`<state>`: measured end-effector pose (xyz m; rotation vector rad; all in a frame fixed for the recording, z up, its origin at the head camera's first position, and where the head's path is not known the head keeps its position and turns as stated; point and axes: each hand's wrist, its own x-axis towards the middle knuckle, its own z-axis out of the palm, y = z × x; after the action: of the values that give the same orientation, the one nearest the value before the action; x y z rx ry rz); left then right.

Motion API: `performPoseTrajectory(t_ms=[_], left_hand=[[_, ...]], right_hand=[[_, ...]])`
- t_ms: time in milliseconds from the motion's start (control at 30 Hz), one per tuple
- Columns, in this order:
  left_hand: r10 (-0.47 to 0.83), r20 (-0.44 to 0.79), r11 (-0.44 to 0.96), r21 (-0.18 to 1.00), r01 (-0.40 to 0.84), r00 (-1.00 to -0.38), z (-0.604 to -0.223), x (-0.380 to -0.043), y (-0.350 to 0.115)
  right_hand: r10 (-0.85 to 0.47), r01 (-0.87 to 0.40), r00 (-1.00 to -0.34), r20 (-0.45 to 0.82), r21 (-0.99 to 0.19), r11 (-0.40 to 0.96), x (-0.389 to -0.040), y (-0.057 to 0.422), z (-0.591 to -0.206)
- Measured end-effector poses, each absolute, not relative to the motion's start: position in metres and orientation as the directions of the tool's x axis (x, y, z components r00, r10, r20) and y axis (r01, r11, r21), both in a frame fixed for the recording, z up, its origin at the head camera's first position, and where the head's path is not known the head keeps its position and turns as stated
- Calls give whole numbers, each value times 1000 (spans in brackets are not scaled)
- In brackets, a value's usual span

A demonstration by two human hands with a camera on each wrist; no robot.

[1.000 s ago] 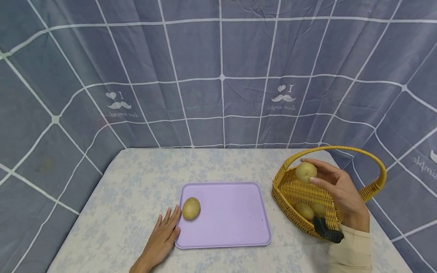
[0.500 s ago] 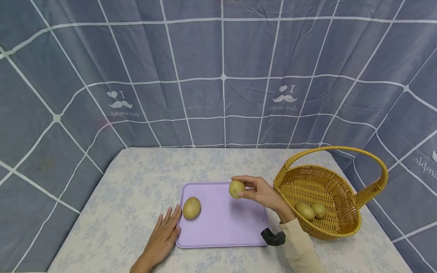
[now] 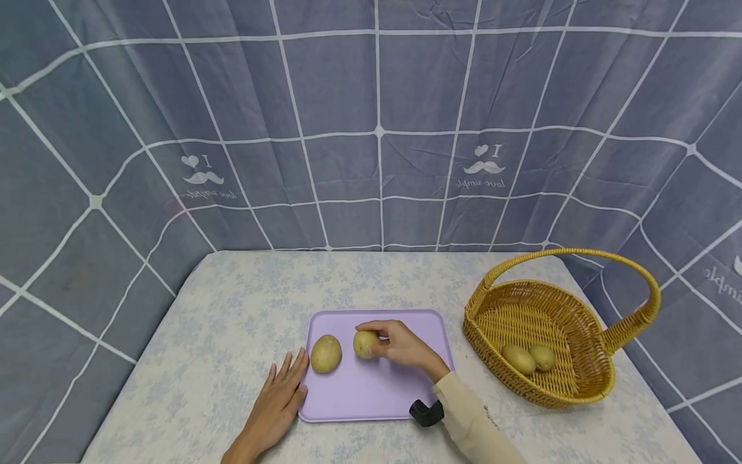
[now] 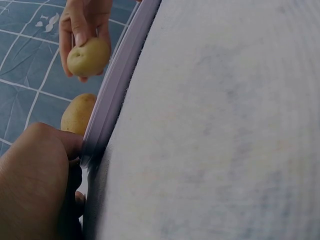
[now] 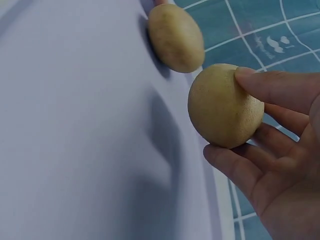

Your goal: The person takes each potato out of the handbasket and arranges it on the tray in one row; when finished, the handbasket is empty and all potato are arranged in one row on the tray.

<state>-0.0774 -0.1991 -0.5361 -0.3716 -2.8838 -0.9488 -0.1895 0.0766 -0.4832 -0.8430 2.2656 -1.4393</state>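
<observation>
My right hand [image 3: 400, 345] holds a small round potato [image 5: 220, 106] between thumb and fingers, just above the lilac tray [image 3: 377, 399]. In the right wrist view a gap and a shadow show between this potato and the tray. A larger oval potato [image 3: 326, 354] lies on the tray's left side, to the left of the held one. My left hand [image 3: 277, 403] rests flat on the cloth with its fingers straight, fingertips and thumb at the tray's left rim. The left wrist view shows its thumb [image 4: 72, 142] against that rim.
A yellow wicker basket [image 3: 481, 338] with a tall arched handle stands to the right of the tray. Inside it lie two potatoes [image 3: 518, 359] side by side. A pale floral cloth [image 3: 243, 296] covers the table, and a blue checked curtain [image 3: 324, 116] hangs behind.
My right hand has carried the round potato from over the basket leftward and down to the tray, close to the oval potato. The left hand has stayed at the rim.
</observation>
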Motion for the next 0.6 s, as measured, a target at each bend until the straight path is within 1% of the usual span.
performPoseTrajectory(t_ms=[267, 467, 600], left_hand=[[200, 134, 775, 585, 240, -971, -536, -78, -199], [199, 120, 774, 589, 231, -973, -536, -78, -199], [201, 115, 773, 591, 229, -973, -536, -78, -199]], right_hand=[[-663, -393, -748, 35, -829, 399, -186, 70, -488], [-647, -388, -762, -10, -794, 469, -184, 65, -489], [-639, -394, -769, -11, -779, 487, -183, 62, -488]])
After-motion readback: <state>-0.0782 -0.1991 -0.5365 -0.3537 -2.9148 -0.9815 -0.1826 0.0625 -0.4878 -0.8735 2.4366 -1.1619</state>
